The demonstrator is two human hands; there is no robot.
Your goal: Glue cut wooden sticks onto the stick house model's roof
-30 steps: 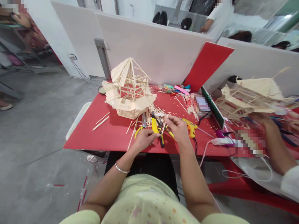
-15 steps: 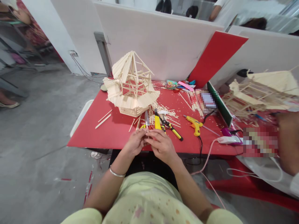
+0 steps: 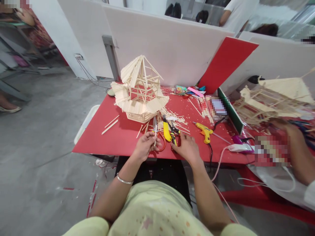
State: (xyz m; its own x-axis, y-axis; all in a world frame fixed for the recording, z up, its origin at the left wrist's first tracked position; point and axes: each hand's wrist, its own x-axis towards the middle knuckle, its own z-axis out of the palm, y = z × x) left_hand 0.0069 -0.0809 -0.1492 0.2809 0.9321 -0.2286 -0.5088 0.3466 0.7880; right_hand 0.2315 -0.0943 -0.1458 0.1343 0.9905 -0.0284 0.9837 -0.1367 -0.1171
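Note:
My left hand pinches a short, thin wooden stick upright between thumb and fingers. Just past those fingers lie scissors with red-orange handles, partly covered. My right hand is down at the black-and-yellow pliers, thumb on one side of the handles and fingers over the other; one handle is hidden beneath it. Between the hands rests a yellow utility knife. Beyond them stands a pagoda-like model built of wooden sticks, its upper roof part covered, part open framing.
Loose sticks and scraps are strewn by the model on the red table. A yellow glue gun lies at right, its cord trailing over the front edge. A green board stands beside a neighbour's stick model and arm.
My hands, together on the small stick before, have parted. The left keeps the stick; the right has moved right and down onto the pliers. The neighbour's hand has shifted.

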